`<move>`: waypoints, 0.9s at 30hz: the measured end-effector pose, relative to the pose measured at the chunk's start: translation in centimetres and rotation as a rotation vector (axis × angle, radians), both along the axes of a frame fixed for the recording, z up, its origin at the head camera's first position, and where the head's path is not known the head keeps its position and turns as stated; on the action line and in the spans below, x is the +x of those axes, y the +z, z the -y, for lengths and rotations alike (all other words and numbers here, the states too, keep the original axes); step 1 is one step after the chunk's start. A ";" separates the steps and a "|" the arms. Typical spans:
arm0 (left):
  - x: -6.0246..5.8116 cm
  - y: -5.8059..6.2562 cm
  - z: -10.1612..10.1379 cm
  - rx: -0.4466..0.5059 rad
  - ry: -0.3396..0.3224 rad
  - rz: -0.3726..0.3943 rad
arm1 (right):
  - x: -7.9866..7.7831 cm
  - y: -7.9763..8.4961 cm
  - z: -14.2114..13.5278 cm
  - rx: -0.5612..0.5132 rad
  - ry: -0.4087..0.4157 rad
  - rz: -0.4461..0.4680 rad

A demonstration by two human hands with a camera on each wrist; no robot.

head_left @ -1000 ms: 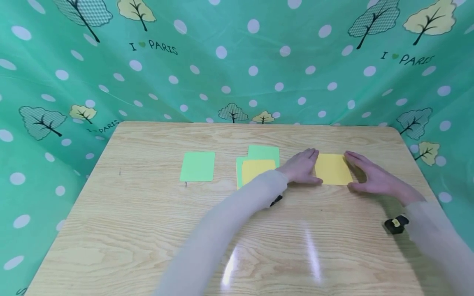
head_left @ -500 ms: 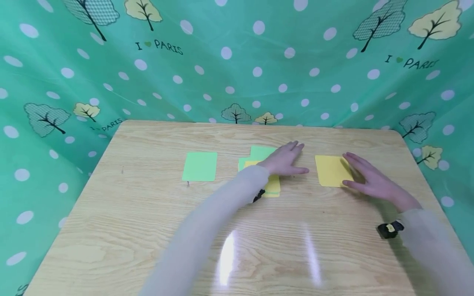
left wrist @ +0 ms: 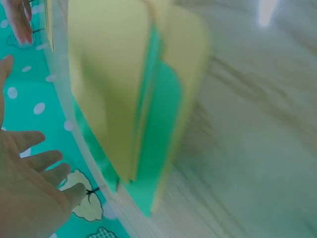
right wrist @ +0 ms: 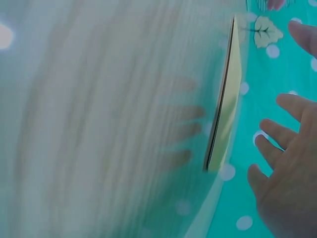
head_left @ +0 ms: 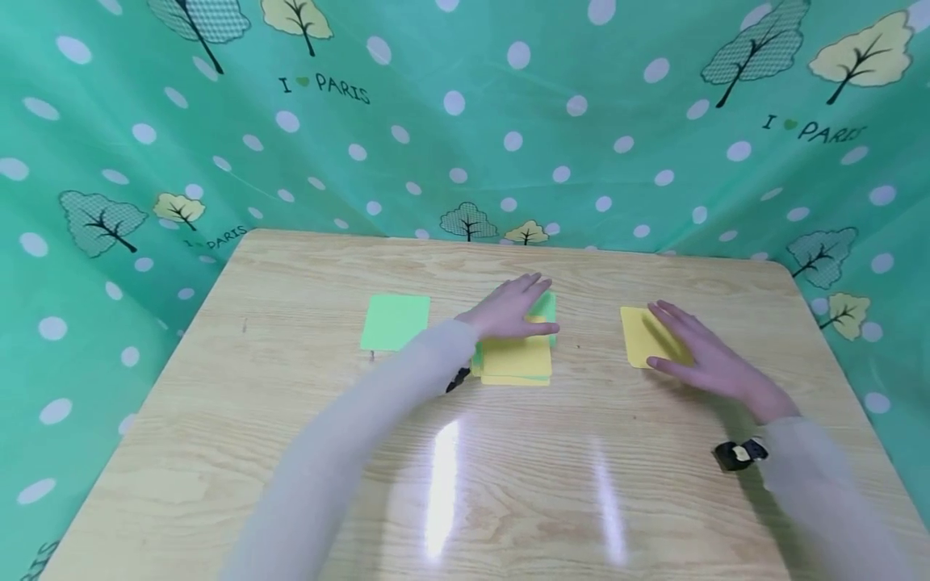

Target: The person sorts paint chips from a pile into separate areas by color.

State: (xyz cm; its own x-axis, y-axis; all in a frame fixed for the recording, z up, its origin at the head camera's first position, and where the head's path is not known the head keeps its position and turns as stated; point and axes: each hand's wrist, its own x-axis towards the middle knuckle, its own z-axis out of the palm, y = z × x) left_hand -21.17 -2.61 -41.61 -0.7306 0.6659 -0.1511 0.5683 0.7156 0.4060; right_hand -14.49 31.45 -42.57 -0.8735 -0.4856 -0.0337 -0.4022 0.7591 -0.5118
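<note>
My left hand [head_left: 504,311] is over a loose pile of yellow and green paper squares [head_left: 517,357], fingers extended and thumb spread. It covers part of a green square [head_left: 543,305] at the pile's back. In the left wrist view the pile [left wrist: 111,94] shows staggered corners, and the left hand [left wrist: 34,183] has nothing in its grasp. My right hand [head_left: 697,353] hovers over the right part of a yellow square [head_left: 639,337], fingers straight. The right wrist view shows that yellow square [right wrist: 227,109] as a thin stack with a dark edge, apart from the right hand [right wrist: 297,168].
A single green square [head_left: 395,321] lies left of the pile on the wooden table [head_left: 291,371]. Behind the table hangs a green dotted curtain [head_left: 407,137] with tree prints. Each wrist wears a small black device [head_left: 739,454].
The left hand has moved left from the yellow square's edge to over the middle pile. The right hand has shifted slightly left, covering more of the yellow square.
</note>
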 end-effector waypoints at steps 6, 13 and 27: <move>0.9 -0.5 1.8 -0.081 -0.036 -0.034 | 0.2 -0.2 1.7 0.011 0.013 0.034; 2.3 -0.8 3.8 -0.107 -0.038 -0.045 | 0.3 -0.1 3.3 0.034 0.036 0.053; 4.1 -1.7 8.0 -0.096 -0.047 -0.048 | 0.3 -0.2 5.3 0.023 0.086 0.029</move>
